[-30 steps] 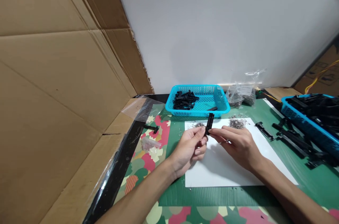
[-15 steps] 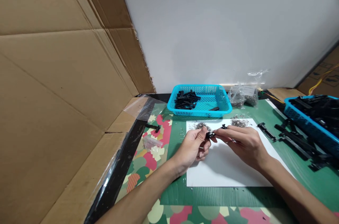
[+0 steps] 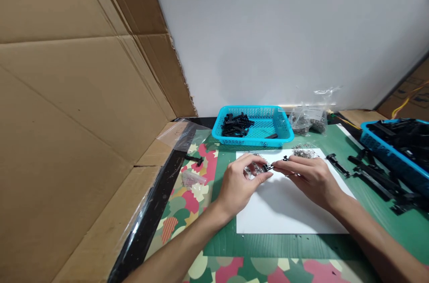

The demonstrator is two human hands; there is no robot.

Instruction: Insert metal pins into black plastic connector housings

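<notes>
"Where's the black part (image 3: 267, 168)?"

"Over the white paper (image 3: 284, 218), pinched by the right hand (image 3: 310, 179), probably for steadiness. The left hand (image 3: 238, 185) curves around its end from eight o'clock; whether it grips, I can't tell."

"Why the metal pile (image 3: 303, 152) at two o'clock?"

"Likely easy reach."

"And the part's look?"

"Narrow, with pale glints."

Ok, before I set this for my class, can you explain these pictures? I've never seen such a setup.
No machine here: these are a person's two bare hands, seen from a camera worn on the head, looking forward and down. The right hand holds a small black part, which reaches between the fingers of the left hand; whether those grip it is unclear. Beneath lies a white sheet with metallic bits heaped near its far edge. Beyond is a blue basket with black parts; another basket is at right.
</notes>
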